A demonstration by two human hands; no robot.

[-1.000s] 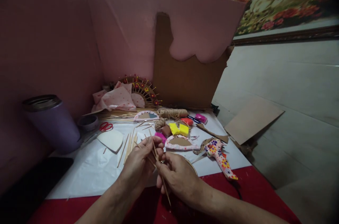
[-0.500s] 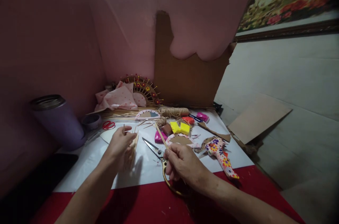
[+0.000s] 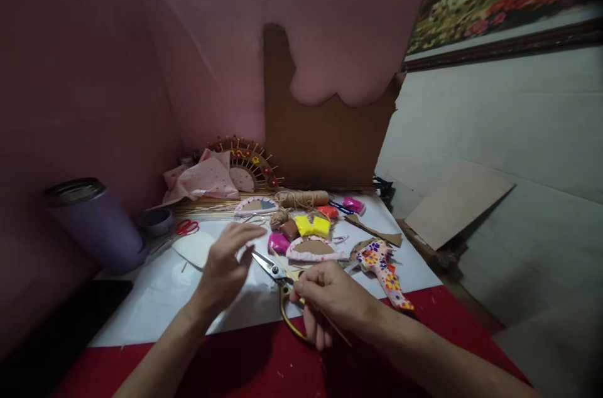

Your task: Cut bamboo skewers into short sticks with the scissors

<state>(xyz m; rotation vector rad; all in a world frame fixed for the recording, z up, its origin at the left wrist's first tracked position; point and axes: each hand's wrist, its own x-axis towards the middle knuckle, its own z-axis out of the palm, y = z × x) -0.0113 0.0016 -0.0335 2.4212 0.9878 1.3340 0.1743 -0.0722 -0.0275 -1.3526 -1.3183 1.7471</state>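
Note:
My right hand [image 3: 327,302] is closed around a thin wooden skewer [image 3: 339,332] that sticks out past both sides of the fist. It rests over the gold handles of a pair of scissors [image 3: 271,267] lying on the white paper [image 3: 155,297]. My left hand [image 3: 225,266] hovers just left of the scissor blades. Its fingers are stretched out toward them and hold nothing. The pile of loose skewers is hidden under the left hand.
A purple tumbler [image 3: 94,222] and a small cup [image 3: 156,221] stand at the left, with red scissors [image 3: 187,226] and a white heart-shaped piece [image 3: 194,248] nearby. Further back lie a twine spool [image 3: 301,198], clay blocks [image 3: 311,226], a painted figure [image 3: 384,272] and a cardboard backdrop [image 3: 325,140].
My left hand left the skewer pile and swung right toward the scissor blades. My right hand dropped lower with its skewer, onto the scissor handles. The view shifted slightly.

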